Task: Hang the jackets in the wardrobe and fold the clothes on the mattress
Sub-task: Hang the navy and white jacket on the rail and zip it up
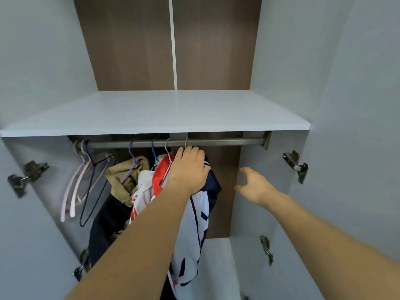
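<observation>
Matt grey laminate shelf (151, 113); brushed metal rail (216, 142); wood-grain back panel (129, 40); cloth jackets (194, 224).

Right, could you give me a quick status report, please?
Left hand on white-navy jacket, hanger over rail. Right hand free, open. Rail bare to the right.

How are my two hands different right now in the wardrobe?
The left hand rests on the white and navy jacket just under the rail; the right hand touches nothing. The left sits higher, the right lower and nearer the side panel. Both are open.
</observation>
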A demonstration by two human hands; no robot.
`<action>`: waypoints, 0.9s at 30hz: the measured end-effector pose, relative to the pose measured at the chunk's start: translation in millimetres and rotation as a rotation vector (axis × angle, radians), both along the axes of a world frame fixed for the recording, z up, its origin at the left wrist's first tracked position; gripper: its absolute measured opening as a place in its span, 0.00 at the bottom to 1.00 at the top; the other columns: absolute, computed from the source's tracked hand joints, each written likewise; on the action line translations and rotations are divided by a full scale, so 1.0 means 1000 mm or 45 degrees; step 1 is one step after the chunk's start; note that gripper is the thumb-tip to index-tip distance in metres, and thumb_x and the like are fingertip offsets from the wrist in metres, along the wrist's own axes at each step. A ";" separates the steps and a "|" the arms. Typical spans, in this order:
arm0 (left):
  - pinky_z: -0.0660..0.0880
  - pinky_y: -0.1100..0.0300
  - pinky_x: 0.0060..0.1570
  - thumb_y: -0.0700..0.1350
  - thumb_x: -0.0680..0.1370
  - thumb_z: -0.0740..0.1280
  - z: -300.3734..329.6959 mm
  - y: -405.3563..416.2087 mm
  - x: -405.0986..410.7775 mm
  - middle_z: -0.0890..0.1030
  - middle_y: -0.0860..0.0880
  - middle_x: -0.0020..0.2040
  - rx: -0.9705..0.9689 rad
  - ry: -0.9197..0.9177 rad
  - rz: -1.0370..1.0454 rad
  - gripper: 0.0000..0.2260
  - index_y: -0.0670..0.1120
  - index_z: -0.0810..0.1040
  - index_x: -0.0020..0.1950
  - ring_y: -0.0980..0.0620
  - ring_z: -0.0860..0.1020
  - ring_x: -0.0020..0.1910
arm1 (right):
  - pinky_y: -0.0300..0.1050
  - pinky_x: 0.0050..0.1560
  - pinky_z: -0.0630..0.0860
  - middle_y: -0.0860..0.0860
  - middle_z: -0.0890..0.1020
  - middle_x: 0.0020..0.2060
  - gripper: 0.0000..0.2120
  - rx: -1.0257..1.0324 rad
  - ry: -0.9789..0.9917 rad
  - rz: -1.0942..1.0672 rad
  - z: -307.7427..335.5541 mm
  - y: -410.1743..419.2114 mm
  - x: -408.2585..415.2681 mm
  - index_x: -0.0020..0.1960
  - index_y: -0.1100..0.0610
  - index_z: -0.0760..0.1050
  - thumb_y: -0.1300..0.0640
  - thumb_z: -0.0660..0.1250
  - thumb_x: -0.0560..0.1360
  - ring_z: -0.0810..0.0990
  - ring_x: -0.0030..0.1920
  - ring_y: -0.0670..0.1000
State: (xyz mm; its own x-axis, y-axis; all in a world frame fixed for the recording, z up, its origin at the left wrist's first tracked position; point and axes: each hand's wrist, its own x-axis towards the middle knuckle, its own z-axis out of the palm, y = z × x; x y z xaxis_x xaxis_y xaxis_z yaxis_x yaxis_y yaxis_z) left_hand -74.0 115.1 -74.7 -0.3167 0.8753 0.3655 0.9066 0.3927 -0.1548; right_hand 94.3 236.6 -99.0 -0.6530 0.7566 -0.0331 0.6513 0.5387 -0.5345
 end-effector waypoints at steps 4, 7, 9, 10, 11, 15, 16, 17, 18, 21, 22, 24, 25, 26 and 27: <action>0.52 0.48 0.76 0.55 0.83 0.53 0.007 -0.031 0.013 0.66 0.45 0.73 0.045 0.011 -0.053 0.24 0.43 0.62 0.75 0.45 0.61 0.74 | 0.45 0.69 0.63 0.55 0.60 0.77 0.33 0.008 0.013 -0.066 0.010 -0.033 0.026 0.79 0.57 0.53 0.54 0.64 0.79 0.62 0.75 0.57; 0.54 0.49 0.75 0.54 0.83 0.55 0.007 -0.057 0.020 0.69 0.46 0.70 0.096 -0.021 -0.146 0.22 0.44 0.64 0.73 0.46 0.64 0.71 | 0.45 0.69 0.63 0.55 0.61 0.77 0.33 0.029 0.081 -0.144 0.013 -0.071 0.048 0.79 0.56 0.54 0.54 0.65 0.79 0.63 0.75 0.56; 0.54 0.49 0.74 0.53 0.82 0.56 0.004 -0.074 0.029 0.69 0.47 0.70 0.142 -0.067 -0.233 0.22 0.44 0.64 0.73 0.46 0.65 0.70 | 0.45 0.69 0.63 0.54 0.61 0.77 0.33 0.030 0.116 -0.187 0.014 -0.100 0.066 0.79 0.55 0.55 0.54 0.65 0.79 0.64 0.74 0.56; 0.54 0.48 0.74 0.53 0.82 0.57 0.001 -0.083 0.035 0.69 0.47 0.71 0.160 -0.090 -0.276 0.22 0.44 0.64 0.74 0.46 0.65 0.71 | 0.45 0.68 0.64 0.54 0.61 0.77 0.32 0.028 0.122 -0.207 0.015 -0.115 0.076 0.79 0.55 0.55 0.54 0.64 0.79 0.64 0.74 0.56; 0.55 0.48 0.74 0.52 0.82 0.57 -0.001 -0.091 0.042 0.69 0.46 0.72 0.179 -0.119 -0.320 0.23 0.43 0.64 0.75 0.46 0.65 0.71 | 0.45 0.68 0.64 0.54 0.62 0.77 0.32 0.022 0.129 -0.235 0.018 -0.129 0.087 0.79 0.55 0.55 0.53 0.64 0.79 0.64 0.74 0.56; 0.53 0.47 0.76 0.49 0.83 0.58 -0.003 -0.114 0.089 0.66 0.44 0.75 0.289 -0.203 -0.526 0.24 0.40 0.63 0.77 0.45 0.62 0.74 | 0.43 0.69 0.61 0.52 0.63 0.76 0.31 0.111 0.197 -0.332 0.032 -0.181 0.147 0.78 0.54 0.56 0.53 0.64 0.79 0.63 0.75 0.53; 0.53 0.46 0.76 0.48 0.83 0.59 0.000 -0.119 0.107 0.67 0.43 0.75 0.339 -0.231 -0.592 0.24 0.39 0.63 0.77 0.44 0.63 0.74 | 0.40 0.68 0.59 0.52 0.63 0.76 0.30 0.142 0.229 -0.351 0.036 -0.192 0.165 0.78 0.54 0.57 0.54 0.64 0.79 0.62 0.75 0.52; 0.53 0.46 0.76 0.47 0.82 0.60 0.002 -0.124 0.127 0.67 0.42 0.74 0.396 -0.265 -0.655 0.24 0.38 0.64 0.76 0.43 0.63 0.74 | 0.38 0.66 0.59 0.50 0.64 0.76 0.30 0.164 0.266 -0.368 0.039 -0.203 0.184 0.78 0.53 0.58 0.54 0.64 0.79 0.63 0.75 0.51; 0.54 0.45 0.76 0.46 0.82 0.61 0.004 -0.129 0.150 0.67 0.41 0.74 0.453 -0.303 -0.716 0.24 0.38 0.65 0.76 0.43 0.63 0.74 | 0.37 0.65 0.59 0.49 0.65 0.75 0.29 0.175 0.309 -0.383 0.042 -0.213 0.203 0.77 0.52 0.59 0.54 0.65 0.79 0.64 0.74 0.49; 0.53 0.45 0.77 0.45 0.82 0.61 0.011 -0.144 0.230 0.67 0.41 0.74 0.576 -0.420 -0.912 0.23 0.38 0.64 0.76 0.43 0.63 0.75 | 0.39 0.64 0.68 0.42 0.74 0.66 0.24 0.096 0.505 -0.407 0.047 -0.243 0.268 0.71 0.48 0.68 0.56 0.68 0.77 0.73 0.66 0.44; 0.54 0.45 0.77 0.45 0.82 0.60 0.012 -0.149 0.259 0.68 0.41 0.74 0.596 -0.442 -0.990 0.23 0.37 0.65 0.75 0.43 0.63 0.75 | 0.42 0.64 0.72 0.41 0.77 0.62 0.20 0.037 0.581 -0.425 0.046 -0.252 0.294 0.68 0.48 0.72 0.58 0.68 0.77 0.77 0.61 0.43; 0.55 0.44 0.76 0.46 0.81 0.58 0.015 -0.157 0.317 0.69 0.41 0.73 0.619 -0.453 -1.139 0.23 0.37 0.66 0.74 0.42 0.65 0.74 | 0.44 0.62 0.76 0.42 0.81 0.57 0.14 -0.049 0.692 -0.489 0.040 -0.270 0.351 0.60 0.48 0.77 0.60 0.69 0.77 0.81 0.56 0.42; 0.56 0.43 0.76 0.47 0.81 0.57 0.016 -0.160 0.352 0.70 0.41 0.72 0.623 -0.464 -1.214 0.24 0.36 0.67 0.74 0.42 0.66 0.73 | 0.44 0.61 0.76 0.43 0.82 0.56 0.13 -0.048 0.699 -0.557 0.037 -0.281 0.388 0.58 0.48 0.78 0.61 0.69 0.77 0.81 0.55 0.42; 0.56 0.42 0.76 0.47 0.80 0.57 0.018 -0.161 0.373 0.70 0.40 0.72 0.615 -0.472 -1.261 0.24 0.36 0.67 0.73 0.41 0.66 0.73 | 0.44 0.61 0.76 0.44 0.82 0.56 0.12 -0.031 0.683 -0.619 0.033 -0.287 0.413 0.57 0.49 0.78 0.60 0.69 0.76 0.81 0.55 0.44; 0.56 0.42 0.76 0.46 0.80 0.57 0.019 -0.162 0.397 0.70 0.40 0.72 0.602 -0.465 -1.307 0.24 0.36 0.68 0.73 0.41 0.66 0.73 | 0.45 0.61 0.76 0.45 0.82 0.56 0.12 0.003 0.654 -0.700 0.029 -0.293 0.441 0.58 0.49 0.77 0.60 0.70 0.76 0.81 0.55 0.45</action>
State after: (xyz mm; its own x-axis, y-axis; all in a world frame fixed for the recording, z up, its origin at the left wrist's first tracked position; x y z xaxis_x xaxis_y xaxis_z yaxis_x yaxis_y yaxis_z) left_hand 323.0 -46.5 -56.2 0.3019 0.5828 0.7545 0.7909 -0.5950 0.1432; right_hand 535.4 -56.5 -69.7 -0.1137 0.9779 0.1755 0.4956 0.2090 -0.8430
